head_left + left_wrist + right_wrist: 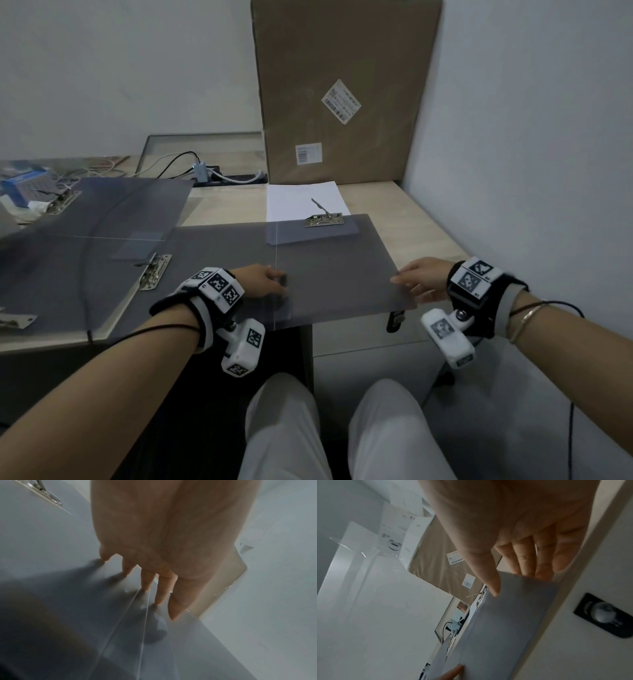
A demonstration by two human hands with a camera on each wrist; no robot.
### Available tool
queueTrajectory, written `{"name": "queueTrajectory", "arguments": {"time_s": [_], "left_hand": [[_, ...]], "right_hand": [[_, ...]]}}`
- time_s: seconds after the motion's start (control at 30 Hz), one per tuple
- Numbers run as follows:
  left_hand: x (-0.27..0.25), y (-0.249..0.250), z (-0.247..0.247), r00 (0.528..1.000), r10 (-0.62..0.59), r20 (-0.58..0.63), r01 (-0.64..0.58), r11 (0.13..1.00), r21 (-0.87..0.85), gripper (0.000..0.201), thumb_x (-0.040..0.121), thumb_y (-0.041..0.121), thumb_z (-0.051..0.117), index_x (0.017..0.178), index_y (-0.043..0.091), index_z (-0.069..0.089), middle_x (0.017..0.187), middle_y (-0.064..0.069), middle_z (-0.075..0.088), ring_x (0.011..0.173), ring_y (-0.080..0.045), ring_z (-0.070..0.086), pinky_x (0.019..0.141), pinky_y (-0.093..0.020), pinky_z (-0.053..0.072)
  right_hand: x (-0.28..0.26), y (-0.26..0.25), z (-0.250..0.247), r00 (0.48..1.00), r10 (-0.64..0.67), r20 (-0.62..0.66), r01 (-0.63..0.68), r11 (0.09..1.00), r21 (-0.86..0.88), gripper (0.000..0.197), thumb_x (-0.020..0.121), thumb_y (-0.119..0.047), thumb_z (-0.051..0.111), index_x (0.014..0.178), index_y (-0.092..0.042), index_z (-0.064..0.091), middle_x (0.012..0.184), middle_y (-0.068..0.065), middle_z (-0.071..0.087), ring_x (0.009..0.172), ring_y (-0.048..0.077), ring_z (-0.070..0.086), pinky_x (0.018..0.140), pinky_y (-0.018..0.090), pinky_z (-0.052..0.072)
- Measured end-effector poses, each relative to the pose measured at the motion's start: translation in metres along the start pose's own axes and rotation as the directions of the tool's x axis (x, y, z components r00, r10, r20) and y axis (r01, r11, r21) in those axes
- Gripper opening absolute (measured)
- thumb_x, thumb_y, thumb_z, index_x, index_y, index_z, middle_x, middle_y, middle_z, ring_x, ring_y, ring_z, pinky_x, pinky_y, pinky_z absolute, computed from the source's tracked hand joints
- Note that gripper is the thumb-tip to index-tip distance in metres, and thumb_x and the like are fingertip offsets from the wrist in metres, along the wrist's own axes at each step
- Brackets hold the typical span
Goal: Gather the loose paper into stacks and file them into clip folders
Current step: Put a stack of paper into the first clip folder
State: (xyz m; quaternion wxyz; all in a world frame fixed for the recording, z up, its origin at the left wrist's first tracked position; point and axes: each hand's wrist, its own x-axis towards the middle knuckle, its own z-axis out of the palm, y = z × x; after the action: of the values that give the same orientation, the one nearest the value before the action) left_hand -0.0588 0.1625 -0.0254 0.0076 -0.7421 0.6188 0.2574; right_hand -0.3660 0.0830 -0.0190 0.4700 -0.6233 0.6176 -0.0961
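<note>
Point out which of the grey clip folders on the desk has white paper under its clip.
The folder both hands hold, nearest the person: white paper runs under its metal clip. The folders to the left show none.

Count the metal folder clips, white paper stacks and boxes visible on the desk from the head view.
Metal clips: 4
White paper stack: 1
Cardboard box: 1
Blue box: 1
Total: 7
</note>
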Motion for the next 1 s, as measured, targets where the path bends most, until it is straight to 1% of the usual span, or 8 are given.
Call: {"name": "queueTrajectory", "arguments": {"time_s": [0.17, 0.37, 0.5, 0.6, 0.7, 0.87, 0.93, 1.0], "left_hand": [[0.006, -0.003, -0.012, 1.000, 0.003, -0.021, -0.004, 0.999, -0.033, 0.045, 0.092, 0.033, 0.058, 0.135, 0.021, 0.054, 0.139, -0.002, 0.054, 0.128, -0.019, 0.048, 0.108, -0.026, 0.032], [0.025, -0.008, -0.046, 0.999, -0.008, -0.043, 0.003, 0.994, -0.110, 0.039, 0.095, 0.030, 0.054, 0.131, 0.018, 0.058, 0.135, -0.003, 0.057, 0.124, -0.019, 0.051, 0.107, -0.027, 0.033], [0.063, -0.016, -0.081, 0.982, -0.124, -0.143, 0.065, 0.929, -0.363, 0.038, 0.093, 0.027, 0.057, 0.129, 0.016, 0.059, 0.126, -0.010, 0.059, 0.109, -0.023, 0.054, 0.086, -0.031, 0.043], [0.099, -0.018, -0.101, 0.961, -0.220, -0.167, 0.107, 0.853, -0.511, 0.041, 0.093, 0.023, 0.058, 0.131, 0.007, 0.055, 0.132, -0.014, 0.056, 0.122, -0.029, 0.053, 0.094, -0.038, 0.046], [0.136, -0.022, -0.112, 0.936, -0.308, -0.168, 0.148, 0.781, -0.607, 0.041, 0.091, 0.021, 0.060, 0.127, 0.002, 0.056, 0.134, -0.014, 0.054, 0.124, -0.032, 0.052, 0.094, -0.036, 0.046], [0.196, -0.030, -0.115, 0.919, -0.378, -0.112, 0.252, 0.780, -0.573, 0.045, 0.089, 0.028, 0.062, 0.122, -0.002, 0.059, 0.130, -0.021, 0.058, 0.122, -0.036, 0.054, 0.104, -0.041, 0.043], [0.214, -0.027, -0.116, 0.929, -0.363, -0.074, 0.261, 0.783, -0.565, 0.048, 0.089, 0.030, 0.062, 0.123, -0.004, 0.058, 0.124, -0.023, 0.061, 0.119, -0.037, 0.056, 0.101, -0.041, 0.044], [0.227, -0.022, -0.115, 0.939, -0.343, -0.024, 0.245, 0.717, -0.653, 0.049, 0.088, 0.026, 0.063, 0.125, -0.005, 0.055, 0.103, -0.024, 0.062, 0.105, -0.036, 0.061, 0.096, -0.040, 0.049]], "right_hand": [[0.025, -0.022, -0.005, 0.997, 0.037, -0.069, -0.046, 0.989, -0.139, 0.039, 0.087, -0.027, 0.064, 0.116, -0.001, 0.061, 0.112, 0.012, 0.064, 0.094, 0.023, 0.061, 0.087, 0.036, 0.049], [0.048, -0.060, -0.023, 0.994, 0.083, -0.075, -0.102, 0.943, -0.315, 0.041, 0.086, -0.025, 0.066, 0.118, -0.002, 0.059, 0.121, 0.010, 0.063, 0.104, 0.023, 0.060, 0.087, 0.035, 0.048], [0.072, -0.105, -0.036, 0.990, -0.038, -0.136, 0.003, 0.969, -0.249, 0.040, 0.088, -0.021, 0.063, 0.123, -0.001, 0.058, 0.124, 0.011, 0.060, 0.112, 0.023, 0.057, 0.083, 0.032, 0.043], [0.103, -0.133, -0.035, 0.989, -0.081, -0.124, 0.060, 0.985, -0.164, 0.037, 0.087, -0.020, 0.063, 0.121, -0.005, 0.060, 0.124, 0.007, 0.060, 0.107, 0.019, 0.055, 0.088, 0.031, 0.045], [0.146, -0.146, -0.034, 0.995, -0.026, -0.098, 0.017, 0.995, -0.095, 0.041, 0.082, -0.024, 0.068, 0.119, -0.008, 0.059, 0.124, 0.006, 0.059, 0.115, 0.022, 0.056, 0.100, 0.039, 0.045], [0.217, -0.148, -0.034, 0.997, 0.081, -0.009, -0.082, 0.995, -0.057, 0.060, 0.074, -0.023, 0.074, 0.127, -0.003, 0.054, 0.137, 0.008, 0.053, 0.129, 0.027, 0.049, 0.094, 0.036, 0.040], [0.247, -0.143, -0.032, 0.990, 0.096, 0.108, -0.084, 0.990, -0.110, 0.066, 0.053, -0.029, 0.085, 0.108, 0.002, 0.064, 0.115, 0.000, 0.062, 0.111, 0.026, 0.060, 0.080, 0.035, 0.036], [0.268, -0.143, -0.028, 0.978, 0.084, 0.191, -0.060, 0.990, -0.130, 0.048, 0.039, -0.029, 0.086, 0.069, -0.014, 0.051, 0.073, -0.002, 0.049, 0.070, 0.021, 0.049, 0.072, 0.035, 0.033]]}}
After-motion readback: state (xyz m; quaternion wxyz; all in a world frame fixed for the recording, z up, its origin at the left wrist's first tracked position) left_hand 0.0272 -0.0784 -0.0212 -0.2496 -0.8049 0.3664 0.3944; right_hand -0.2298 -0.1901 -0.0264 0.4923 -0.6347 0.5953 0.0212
